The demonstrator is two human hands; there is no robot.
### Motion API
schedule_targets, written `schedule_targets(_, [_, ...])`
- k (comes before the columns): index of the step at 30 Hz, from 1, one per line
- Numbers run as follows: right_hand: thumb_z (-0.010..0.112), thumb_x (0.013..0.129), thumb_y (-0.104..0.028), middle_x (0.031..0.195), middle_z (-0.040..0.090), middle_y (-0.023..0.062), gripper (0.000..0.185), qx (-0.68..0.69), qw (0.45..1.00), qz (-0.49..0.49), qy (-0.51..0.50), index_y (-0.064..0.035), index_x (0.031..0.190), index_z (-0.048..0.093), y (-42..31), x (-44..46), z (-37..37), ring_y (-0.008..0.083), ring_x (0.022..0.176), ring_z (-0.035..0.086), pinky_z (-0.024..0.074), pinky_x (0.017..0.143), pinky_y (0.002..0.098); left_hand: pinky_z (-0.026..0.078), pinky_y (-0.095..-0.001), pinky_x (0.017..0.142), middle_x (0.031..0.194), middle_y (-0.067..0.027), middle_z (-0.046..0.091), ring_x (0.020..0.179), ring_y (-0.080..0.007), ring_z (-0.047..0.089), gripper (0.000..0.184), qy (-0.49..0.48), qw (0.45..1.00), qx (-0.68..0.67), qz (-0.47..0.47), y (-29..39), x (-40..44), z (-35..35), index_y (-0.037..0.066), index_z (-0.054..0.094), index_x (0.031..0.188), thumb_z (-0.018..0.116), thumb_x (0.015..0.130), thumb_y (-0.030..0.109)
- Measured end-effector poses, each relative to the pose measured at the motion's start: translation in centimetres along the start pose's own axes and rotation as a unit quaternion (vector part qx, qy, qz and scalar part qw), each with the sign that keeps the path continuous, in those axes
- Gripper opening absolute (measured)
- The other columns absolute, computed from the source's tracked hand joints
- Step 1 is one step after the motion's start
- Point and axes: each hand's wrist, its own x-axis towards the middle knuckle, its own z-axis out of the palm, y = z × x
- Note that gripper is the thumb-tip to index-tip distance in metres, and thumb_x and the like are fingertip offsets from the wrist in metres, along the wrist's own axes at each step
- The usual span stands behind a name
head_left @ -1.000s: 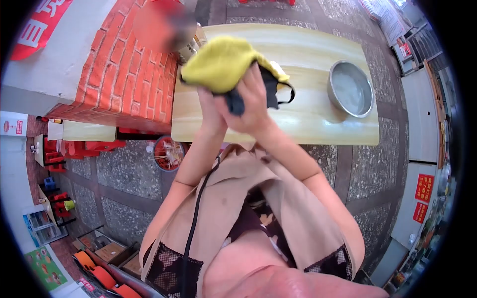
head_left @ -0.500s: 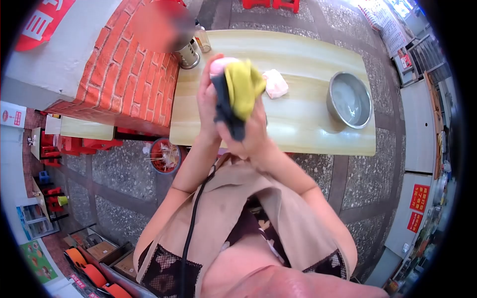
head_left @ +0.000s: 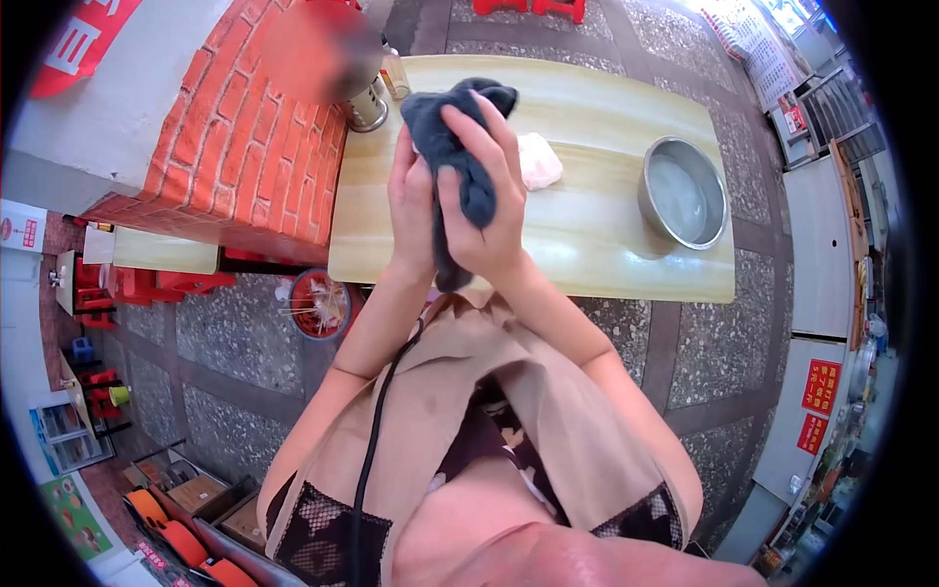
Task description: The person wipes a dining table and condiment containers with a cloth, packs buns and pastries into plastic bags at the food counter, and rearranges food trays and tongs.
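both our hands close the grip on one bundle: our right grip (head_left: 489,210) curls its fingers over the dark cloth (head_left: 437,127), while our left grip (head_left: 409,196) backs it from the other side, its fingertips partly hidden. the cloth is bunched up above the near left part of the tabletop (head_left: 597,235), one end bulging past our fingers and a loose tail dangling between our wrists toward the apron (head_left: 430,362).

that tail worries us most: if we squeeze unevenly, it could slip out and drag on the apron. should the cloth be damp, which we cannot tell, hard pressure might drip onto the pale bundle (head_left: 539,161) lying just beside our right grip. a wide swing to the left could knock the metal canister (head_left: 368,110) or the bottle (head_left: 394,73); the metal basin (head_left: 657,223) sits well apart, so a bump there seems unlikely.
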Motion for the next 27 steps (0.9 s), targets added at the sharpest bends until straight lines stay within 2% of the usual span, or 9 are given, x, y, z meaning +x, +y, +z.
schedule_targets(2, [0.061, 0.079, -0.002, 0.110, 0.056, 0.0187, 0.024, -0.010, 1.000, 0.017, 0.023, -0.0014, 0.103, 0.060, 0.5, 0.7, 0.4, 0.0332, 0.101, 0.054, 0.0417, 0.089, 0.0379, 0.040, -0.0317, 0.097, 0.124, -0.0081, 0.048, 0.113, -0.0173, 0.049, 0.048, -0.014, 0.997, -0.078, -0.011, -0.8, 0.3, -0.5, 0.002, 0.039, 0.131, 0.034, 0.096, 0.035])
schedule_targets(5, [0.060, 0.087, -0.012, 0.080, 0.058, 0.0137, 0.015, 0.083, 0.966, 0.233, 0.071, 0.0017, 0.085, 0.055, 2.1, 2.2, 0.1, 0.0237, 0.073, 0.057, 0.0453, 0.070, 0.0315, 0.043, -0.0258, 0.088, 0.118, -0.0080, 0.051, 0.103, -0.0131, 0.052, 0.043, 0.082, 0.989, -0.111, -0.050, -1.5, -0.5, 1.3, 0.001, 0.037, 0.133, 0.043, 0.091, 0.009])
schedule_targets(12, [0.060, 0.088, -0.022, 0.082, 0.054, 0.0177, 0.027, -0.045, 0.959, 0.261, 0.099, 0.0014, 0.094, 0.047, 2.8, -0.4, -0.4, 0.0302, 0.076, 0.055, 0.0441, 0.072, 0.0366, 0.044, -0.0244, 0.085, 0.112, -0.0076, 0.054, 0.099, -0.0121, 0.053, 0.041, 0.094, 0.993, -0.076, -0.014, -3.5, 0.1, 1.5, 0.001, 0.043, 0.128, 0.047, 0.088, 0.006])
schedule_targets(14, [0.060, 0.088, -0.019, 0.085, 0.053, 0.0176, 0.025, -0.061, 0.961, 0.225, 0.147, 0.0014, 0.095, 0.047, 3.0, -2.1, -0.2, 0.0317, 0.079, 0.055, 0.0434, 0.074, 0.0375, 0.045, -0.0252, 0.084, 0.108, -0.0073, 0.055, 0.096, -0.0124, 0.054, 0.041, 0.121, 0.988, -0.072, 0.062, -4.2, 0.4, 2.0, 0.001, 0.043, 0.127, 0.048, 0.086, 0.003])
schedule_targets(18, [0.060, 0.086, -0.011, 0.066, 0.055, 0.0175, 0.016, 0.007, 0.960, 0.280, 0.025, -0.0003, 0.092, 0.050, 2.0, -4.2, -1.8, 0.0291, 0.059, 0.054, 0.0452, 0.060, 0.0361, 0.047, -0.0275, 0.082, 0.107, -0.0084, 0.057, 0.093, -0.0145, 0.057, 0.038, 0.114, 0.992, -0.044, 0.044, -2.7, 2.2, 1.1, 0.002, 0.045, 0.125, 0.048, 0.088, 0.011])
schedule_targets(20, [0.061, 0.085, -0.010, 0.062, 0.053, 0.0158, 0.015, 0.010, 0.958, 0.276, -0.080, 0.0007, 0.090, 0.052, 2.0, -6.8, -2.6, 0.0231, 0.058, 0.054, 0.0454, 0.059, 0.0329, 0.049, -0.0297, 0.079, 0.106, -0.0105, 0.058, 0.091, -0.0183, 0.059, 0.037, 0.030, 0.977, -0.207, -0.049, -2.9, 4.4, -0.7, 0.005, 0.046, 0.123, 0.046, 0.090, 0.022])
schedule_targets(22, [0.062, 0.086, -0.011, 0.067, 0.055, 0.0073, 0.014, 0.041, 0.932, 0.359, -0.007, 0.0002, 0.089, 0.054, 1.4, -7.3, -3.1, 0.0094, 0.065, 0.051, 0.0444, 0.060, 0.0266, 0.050, -0.0319, 0.076, 0.108, -0.0134, 0.060, 0.091, -0.0221, 0.060, 0.042, 0.026, 0.977, -0.198, -0.075, -2.7, 5.3, -1.0, 0.006, 0.047, 0.123, 0.040, 0.092, 0.033])
schedule_targets(25, [0.062, 0.087, -0.011, 0.072, 0.054, 0.0047, 0.014, 0.054, 0.958, 0.255, 0.122, -0.0011, 0.091, 0.052, 0.9, -4.7, -4.1, 0.0099, 0.066, 0.050, 0.0445, 0.062, 0.0260, 0.051, -0.0357, 0.074, 0.113, -0.0177, 0.060, 0.090, -0.0250, 0.061, 0.047, -0.040, 0.936, -0.291, -0.197, -1.9, 4.8, -0.8, 0.006, 0.048, 0.125, 0.033, 0.092, 0.036])
schedule_targets(27, [0.060, 0.088, -0.009, 0.077, 0.053, 0.0064, 0.013, 0.044, 0.970, 0.193, 0.143, -0.0018, 0.092, 0.050, 1.5, -2.9, -4.4, 0.0122, 0.068, 0.050, 0.0442, 0.063, 0.0261, 0.050, -0.0356, 0.077, 0.113, -0.0124, 0.059, 0.091, -0.0249, 0.061, 0.043, -0.069, 0.912, -0.344, -0.214, -1.3, 3.9, 0.0, 0.009, 0.052, 0.121, 0.034, 0.093, 0.036])
